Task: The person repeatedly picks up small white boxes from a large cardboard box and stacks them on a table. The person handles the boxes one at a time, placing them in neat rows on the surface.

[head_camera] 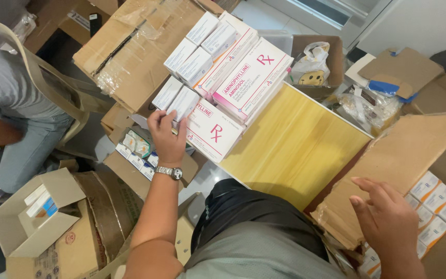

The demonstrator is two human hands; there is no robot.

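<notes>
You are stacking: your left hand is gripping a small white box at the yellow table's left corner; your right hand is hovering open over the cardboard carton, likely needing another box.

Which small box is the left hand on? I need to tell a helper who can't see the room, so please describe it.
Start at the yellow wooden table, whose far-left corner carries a stack of white-and-pink cartons. On that stack's near-left edge lie two small plain white boxes side by side. The left hand, with a wristwatch, touches the right-hand small white box, the one next to the big pink-printed carton.
</notes>
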